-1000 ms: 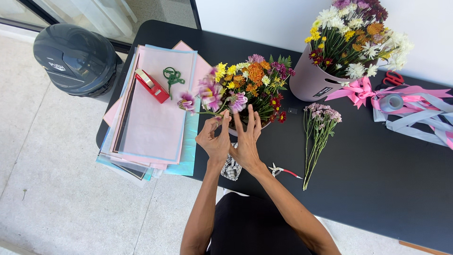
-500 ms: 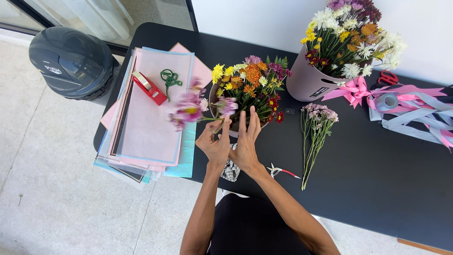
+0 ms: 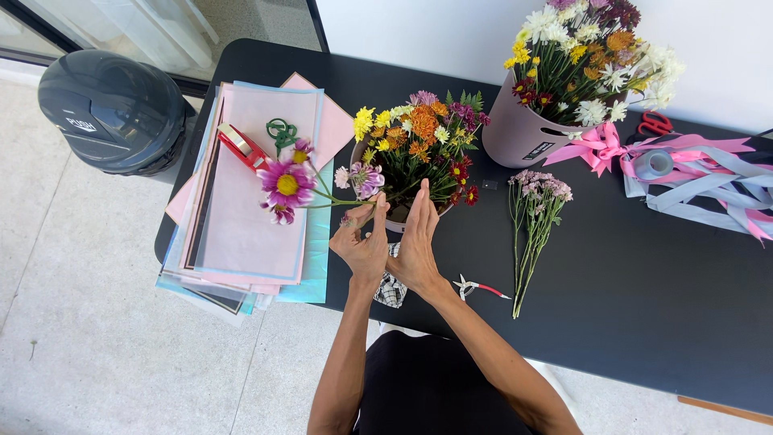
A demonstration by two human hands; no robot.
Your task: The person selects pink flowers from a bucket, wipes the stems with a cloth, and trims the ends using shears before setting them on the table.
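Observation:
My left hand pinches a green stem bearing pink daisy flowers, which lean out to the left over the paper stack. My right hand is flat, fingers up and apart, against the front of a round pot holding a mixed bouquet of yellow, orange, red and purple flowers. Both hands are close together at the near edge of the black table.
A stack of pink and blue paper sheets carries a red tape dispenser and green wire. Snips, a loose pink sprig, a mauve flower pot, ribbons, tape roll, red scissors. A dark helmet on the floor.
The pink daisy stem has swung out leftward from the bouquet in my left hand. My right hand stays against the pot.

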